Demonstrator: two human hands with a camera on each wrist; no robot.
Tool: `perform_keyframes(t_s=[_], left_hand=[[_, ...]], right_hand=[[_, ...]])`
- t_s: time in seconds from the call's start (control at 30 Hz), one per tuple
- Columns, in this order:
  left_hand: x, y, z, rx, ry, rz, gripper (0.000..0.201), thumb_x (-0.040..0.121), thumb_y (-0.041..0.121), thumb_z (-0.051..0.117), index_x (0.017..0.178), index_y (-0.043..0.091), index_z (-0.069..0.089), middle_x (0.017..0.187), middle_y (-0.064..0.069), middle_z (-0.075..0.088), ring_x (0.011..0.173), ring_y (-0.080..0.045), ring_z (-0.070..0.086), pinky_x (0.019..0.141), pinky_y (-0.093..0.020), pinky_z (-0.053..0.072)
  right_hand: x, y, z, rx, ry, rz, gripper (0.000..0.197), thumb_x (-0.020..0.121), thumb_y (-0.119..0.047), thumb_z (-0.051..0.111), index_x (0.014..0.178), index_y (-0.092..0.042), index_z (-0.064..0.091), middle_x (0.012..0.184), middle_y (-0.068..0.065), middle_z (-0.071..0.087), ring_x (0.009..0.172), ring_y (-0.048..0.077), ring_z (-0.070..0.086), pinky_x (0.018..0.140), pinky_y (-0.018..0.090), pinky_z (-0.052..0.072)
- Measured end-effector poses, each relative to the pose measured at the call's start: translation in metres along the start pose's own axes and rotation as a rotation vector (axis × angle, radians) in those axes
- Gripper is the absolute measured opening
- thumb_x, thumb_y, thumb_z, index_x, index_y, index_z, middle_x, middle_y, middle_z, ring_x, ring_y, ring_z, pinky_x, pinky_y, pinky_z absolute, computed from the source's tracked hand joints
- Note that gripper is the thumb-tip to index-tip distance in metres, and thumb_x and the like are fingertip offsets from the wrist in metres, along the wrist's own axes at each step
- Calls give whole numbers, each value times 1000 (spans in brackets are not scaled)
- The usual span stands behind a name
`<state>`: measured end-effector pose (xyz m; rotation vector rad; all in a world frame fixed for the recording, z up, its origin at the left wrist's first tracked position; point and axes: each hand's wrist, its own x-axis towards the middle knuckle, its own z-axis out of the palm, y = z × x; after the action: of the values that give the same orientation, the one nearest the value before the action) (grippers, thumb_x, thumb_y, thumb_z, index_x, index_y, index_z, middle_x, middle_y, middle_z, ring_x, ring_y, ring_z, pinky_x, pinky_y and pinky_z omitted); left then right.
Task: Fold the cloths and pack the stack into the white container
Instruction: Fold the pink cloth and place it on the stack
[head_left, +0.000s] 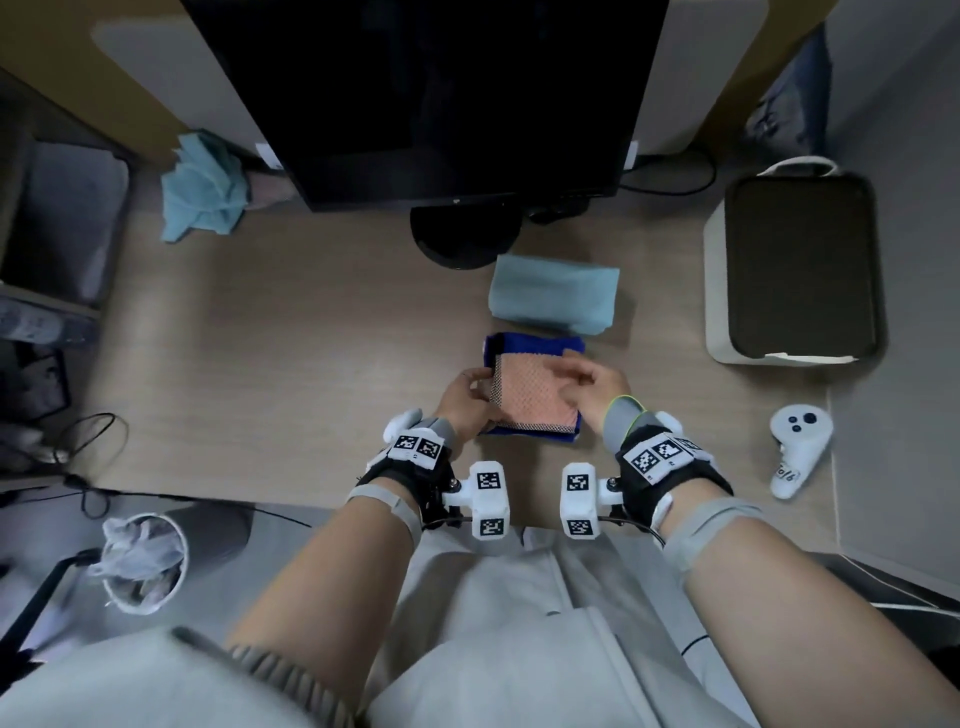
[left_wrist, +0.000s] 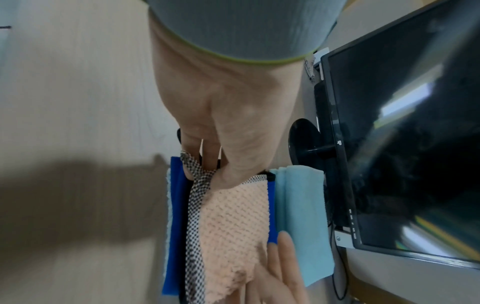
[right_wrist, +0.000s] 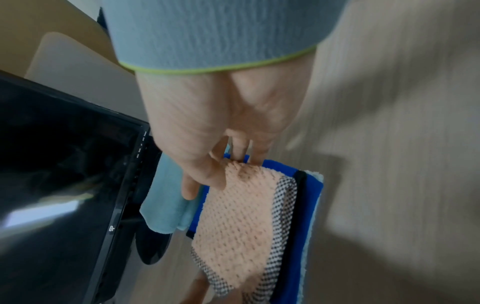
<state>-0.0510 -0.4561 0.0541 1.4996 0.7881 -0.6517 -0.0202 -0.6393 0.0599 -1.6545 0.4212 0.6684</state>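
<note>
At the centre of the head view, a folded peach cloth (head_left: 535, 397) with a checked edge lies on a folded blue cloth (head_left: 535, 344) on the tabletop (head_left: 291, 364). The left hand (head_left: 467, 402) pinches the peach cloth's left edge, its grip narrow on the fabric. The right hand (head_left: 592, 382) rests on the cloth's right side; whether its grip holds the fabric I cannot tell. Just above lies a folded light-blue cloth (head_left: 553, 299). The white container (head_left: 719, 291) stands at right, and a crumpled teal cloth (head_left: 202, 189) at upper left.
</note>
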Motion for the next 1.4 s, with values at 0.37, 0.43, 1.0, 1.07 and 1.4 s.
perform_keyframes(t_s=[0.37, 0.43, 1.0, 1.07, 1.4], left_hand=[[18, 4, 1, 80, 150, 129, 28, 83, 8, 72, 104, 14, 55, 101, -9, 64, 87, -21, 61, 82, -40, 53], [18, 6, -1, 95, 144, 139, 37, 82, 1, 71, 112, 12, 52, 107, -7, 61, 93, -19, 59, 80, -34, 53], [11, 7, -2, 126, 241, 61, 65, 86, 14, 67, 145, 15, 40, 145, -4, 44, 128, -25, 48, 106, -42, 45], [6, 8, -5, 77, 270, 62, 60, 85, 16, 65, 141, 17, 43, 143, -4, 47, 123, -24, 51, 104, -40, 46], [-10, 23, -61, -234, 241, 68, 24, 95, 10, 52, 116, 13, 62, 103, -2, 67, 80, -15, 64, 65, -24, 47]], right_hand=[[8, -18, -3, 199, 103, -14, 34, 80, 24, 47, 99, 4, 67, 96, 14, 69, 91, 17, 65, 88, 16, 51], [10, -16, -2, 244, 102, 42, 35, 81, 23, 47, 104, 7, 66, 95, 12, 68, 96, 20, 63, 94, 22, 49], [13, 0, -12, 41, 154, 225, 31, 86, 1, 53, 78, -24, 68, 68, 1, 58, 59, 11, 50, 59, 22, 43], [12, -5, -6, 48, 132, 226, 25, 89, 0, 54, 80, -20, 66, 72, 5, 60, 57, 11, 49, 59, 23, 43], [20, -45, 71, 45, 1, 162, 19, 93, -1, 52, 106, -3, 66, 71, 4, 60, 46, 5, 53, 38, 14, 41]])
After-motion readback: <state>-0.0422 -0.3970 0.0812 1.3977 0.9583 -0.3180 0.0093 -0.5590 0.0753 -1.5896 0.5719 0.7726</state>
